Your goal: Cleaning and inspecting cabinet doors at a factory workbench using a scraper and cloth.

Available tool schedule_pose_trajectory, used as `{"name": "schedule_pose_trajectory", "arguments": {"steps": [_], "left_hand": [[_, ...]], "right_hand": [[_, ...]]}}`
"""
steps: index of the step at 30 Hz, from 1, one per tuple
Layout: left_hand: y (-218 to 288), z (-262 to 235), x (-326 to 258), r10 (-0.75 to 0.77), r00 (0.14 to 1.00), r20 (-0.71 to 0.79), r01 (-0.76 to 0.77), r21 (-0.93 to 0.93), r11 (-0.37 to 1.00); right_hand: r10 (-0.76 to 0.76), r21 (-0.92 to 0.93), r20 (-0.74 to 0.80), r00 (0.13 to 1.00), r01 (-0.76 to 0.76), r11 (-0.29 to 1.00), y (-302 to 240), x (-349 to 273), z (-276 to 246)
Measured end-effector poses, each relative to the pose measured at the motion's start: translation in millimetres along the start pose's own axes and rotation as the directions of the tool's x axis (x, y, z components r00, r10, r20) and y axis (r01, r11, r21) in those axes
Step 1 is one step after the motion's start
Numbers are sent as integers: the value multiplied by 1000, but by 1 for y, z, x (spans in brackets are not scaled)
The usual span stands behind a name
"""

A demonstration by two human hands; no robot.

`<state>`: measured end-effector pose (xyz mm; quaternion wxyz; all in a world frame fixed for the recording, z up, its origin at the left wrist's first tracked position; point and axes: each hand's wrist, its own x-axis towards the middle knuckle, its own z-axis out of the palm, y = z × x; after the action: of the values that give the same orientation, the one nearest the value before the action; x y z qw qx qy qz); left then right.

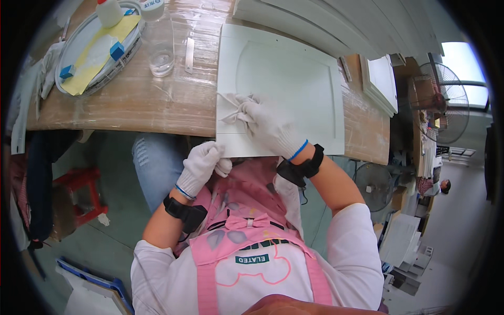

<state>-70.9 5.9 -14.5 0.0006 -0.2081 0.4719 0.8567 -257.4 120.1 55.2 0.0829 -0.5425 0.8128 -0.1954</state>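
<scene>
A white cabinet-door-like panel with a recessed middle lies on the table and reaches its near edge. My right hand, in a white knit glove, is closed on a white cloth over the panel's near left part. The cloth's loose ends stick out to the left of the fingers. My left hand, gloved too, is beside the panel's near left corner, just off the table edge. Its fingers are curled in; what they hold, if anything, is hidden.
On the film-covered table stand a round tray with a yellow sheet and blue blocks, a white bottle and a clear container. A metal strip lies nearby. White panels line the back; a fan stands right.
</scene>
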Motion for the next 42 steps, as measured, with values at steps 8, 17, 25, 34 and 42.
{"name": "schedule_pose_trajectory", "arguments": {"steps": [8,17,25,34,42], "left_hand": [[-5,-5,2,0,1000,14,0,-26,1000],[-6,-5,5,-11,1000,0,11,2,1000],[-4,-15,-5,-70,991,118,59,94,994],[3,-14,-6,-150,984,100,139,109,984],[-10,-6,5,58,998,9,-59,98,993]], "right_hand": [[34,183,-26,999,-28,983,-3,-11,-28],[124,468,-35,992,-93,879,-22,39,-1],[-120,184,135,984,94,978,-35,20,-2],[233,-156,-250,940,-276,948,40,134,-38],[-38,142,-220,975,71,987,-11,35,13]]}}
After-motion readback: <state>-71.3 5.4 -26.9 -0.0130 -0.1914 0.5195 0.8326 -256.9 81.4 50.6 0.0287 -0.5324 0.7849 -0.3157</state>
